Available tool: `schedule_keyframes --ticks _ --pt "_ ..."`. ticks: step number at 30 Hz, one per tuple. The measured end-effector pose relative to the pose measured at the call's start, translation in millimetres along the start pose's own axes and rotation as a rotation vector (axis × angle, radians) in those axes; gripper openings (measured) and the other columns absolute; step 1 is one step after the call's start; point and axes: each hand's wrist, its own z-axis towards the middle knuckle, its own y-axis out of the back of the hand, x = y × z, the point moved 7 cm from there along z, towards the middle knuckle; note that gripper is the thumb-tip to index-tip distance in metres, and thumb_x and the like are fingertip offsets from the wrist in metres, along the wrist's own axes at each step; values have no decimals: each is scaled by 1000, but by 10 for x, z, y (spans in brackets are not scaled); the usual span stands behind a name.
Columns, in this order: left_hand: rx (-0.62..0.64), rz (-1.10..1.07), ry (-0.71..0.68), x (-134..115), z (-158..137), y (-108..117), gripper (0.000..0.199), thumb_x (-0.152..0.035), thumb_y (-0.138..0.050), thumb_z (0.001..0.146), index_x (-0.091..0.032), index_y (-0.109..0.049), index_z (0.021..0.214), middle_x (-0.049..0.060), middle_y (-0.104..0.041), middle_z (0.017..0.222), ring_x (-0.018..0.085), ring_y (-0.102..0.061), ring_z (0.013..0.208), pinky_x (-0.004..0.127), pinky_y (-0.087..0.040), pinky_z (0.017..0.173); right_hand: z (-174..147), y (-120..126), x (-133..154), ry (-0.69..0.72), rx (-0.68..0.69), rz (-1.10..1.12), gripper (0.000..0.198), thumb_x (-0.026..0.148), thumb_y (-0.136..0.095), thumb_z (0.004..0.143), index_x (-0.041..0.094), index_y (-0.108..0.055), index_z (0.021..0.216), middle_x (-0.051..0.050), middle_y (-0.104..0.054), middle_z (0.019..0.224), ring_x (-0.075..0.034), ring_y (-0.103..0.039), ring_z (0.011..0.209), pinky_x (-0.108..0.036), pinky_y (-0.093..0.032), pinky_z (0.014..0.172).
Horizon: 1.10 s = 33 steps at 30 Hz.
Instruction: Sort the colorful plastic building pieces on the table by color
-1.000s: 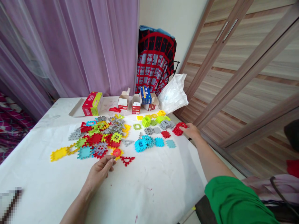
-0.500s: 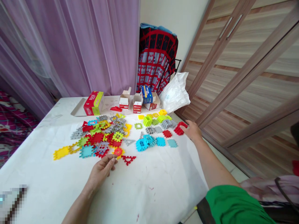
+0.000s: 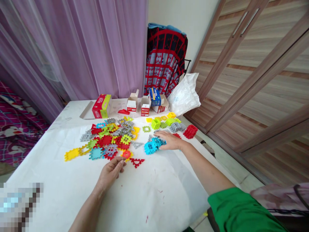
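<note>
Blue block cluster (image 3: 152,145) sits mid-table, a bit right of the big pile. Our left hand (image 3: 111,170) rests loosely curled and empty on the white table (image 3: 156,196), fingertips by the red triangle piece (image 3: 137,162). Our right hand (image 3: 170,141) lies flat and open over the cluster's right edge, gripping nothing. Looks like light, stiff, toothed plastic to us, so pinch it by the sides. Grey pieces (image 3: 177,127) and the red block stack (image 3: 190,131) crowd the far right.
</note>
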Motion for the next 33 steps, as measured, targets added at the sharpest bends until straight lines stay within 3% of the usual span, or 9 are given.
schedule_keyframes --ticks 4,9,13,17,23,33 --pt "-4 -19 14 21 9 -3 57 -65 -71 58 -19 -67 90 4 -67 75 12 -56 55 21 -36 42 108 -41 -3 -32 95 -69 75 27 -73 65 21 -53 137 -13 -57 134 -33 -50 125 -47 -41 102" --pt "2 -5 7 18 9 -4 55 -65 -70 60 -19 -66 90 3 -67 75 12 -56 55 21 -36 42 147 -86 -11 -57 92 -141 69 29 -71 68 19 -55 134 -13 -62 125 -32 -56 115 -45 -43 98" --pt "15 12 7 23 13 -10 56 -65 -68 60 -18 -65 91 4 -67 77 12 -56 56 21 -36 42 123 14 -22 -54 65 -154 69 31 -71 68 21 -54 135 -12 -61 129 -31 -54 119 -43 -40 99" --pt "20 13 2 9 11 -19 53 -63 -68 61 -18 -65 90 3 -67 76 12 -55 56 21 -35 43 121 114 119 -14 72 -155 68 32 -71 70 22 -53 135 -11 -61 130 -31 -55 118 -40 -40 98" --pt "15 -4 5 4 0 -19 52 -62 -68 61 -18 -65 89 3 -67 74 12 -55 55 21 -35 43 194 -2 409 28 148 -219 69 40 -72 72 21 -52 136 -12 -63 125 -31 -55 114 -40 -39 96" --pt "24 -12 -7 12 11 -30 51 -61 -68 62 -18 -66 89 2 -67 74 11 -56 55 20 -34 42 214 -92 496 5 194 -291 68 40 -71 74 21 -52 136 -13 -62 127 -31 -54 116 -40 -38 95"
